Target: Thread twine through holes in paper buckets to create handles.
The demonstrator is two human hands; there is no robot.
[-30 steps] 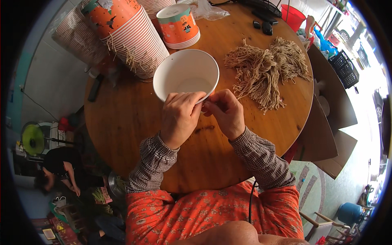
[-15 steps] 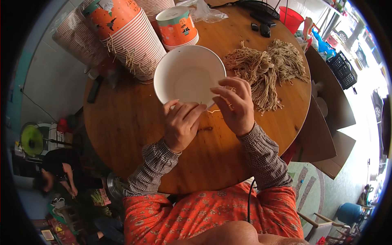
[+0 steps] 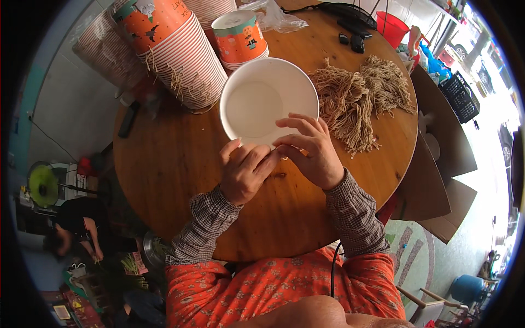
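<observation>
A white-lined paper bucket (image 3: pixel 254 104) is tilted so that its open mouth faces me, with its bare inside showing. My left hand (image 3: pixel 244 170) grips its near rim, fingers bent over the edge. Thumb and forefinger of my right hand (image 3: pixel 314 150) are pinched together at the same rim, touching the left fingertips, while the other fingers arch over the mouth. A scrap of tan string (image 3: pixel 284 158) peeks out below the pinch; the rest is hidden by my fingers. To the right lies a big bundle of tan strings (image 3: pixel 347 104).
A tall leaning stack of orange paper buckets (image 3: pixel 183 60) has string loops hanging off it. Behind the bucket stands a shorter stack (image 3: pixel 239 38). Cardboard boxes (image 3: pixel 437 164) flank the round wooden table (image 3: pixel 164 180). Another person (image 3: pixel 82 229) bends down at lower left.
The bucket has shifted slightly right and turned a little. My right fingers have come down from above the rim and closed against the left fingertips; less of the string shows.
</observation>
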